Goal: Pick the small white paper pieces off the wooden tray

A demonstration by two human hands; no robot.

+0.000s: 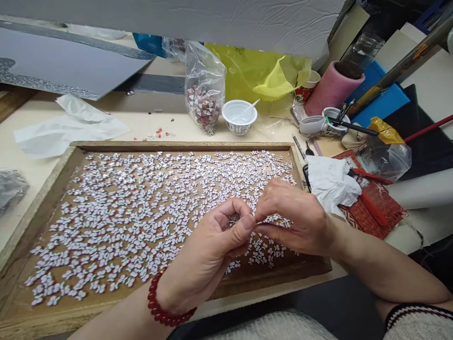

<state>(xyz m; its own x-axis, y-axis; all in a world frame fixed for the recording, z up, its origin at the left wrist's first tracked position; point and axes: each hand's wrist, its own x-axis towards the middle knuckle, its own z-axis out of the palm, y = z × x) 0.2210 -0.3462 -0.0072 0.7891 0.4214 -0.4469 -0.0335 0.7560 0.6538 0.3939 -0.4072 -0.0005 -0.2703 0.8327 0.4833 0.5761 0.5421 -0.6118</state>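
My left hand point(221, 236), with a red bead bracelet point(155, 300) at its wrist, is curled closed around a little clump of thin, shiny metal-looking pieces point(233, 220). Thumb and forefinger of my right hand point(293, 215) are pinched together right at the left fingertips; whatever lies between them is too small or hidden to name. Both hands are over the right front part of a shallow wooden-framed tray point(184, 146). Spread across its brown base are a great many small white, rounded, lobed pieces point(141, 217), some with red or green edges.
Behind the tray stand a clear bag of red and silver pieces point(203, 101) and a white bowl point(239, 118) with a spoon. Crumpled tissue point(331, 182) and red-handled scissors point(373, 208) lie at right. Cups point(313, 126) and a pink roll point(332, 87) are at back right.
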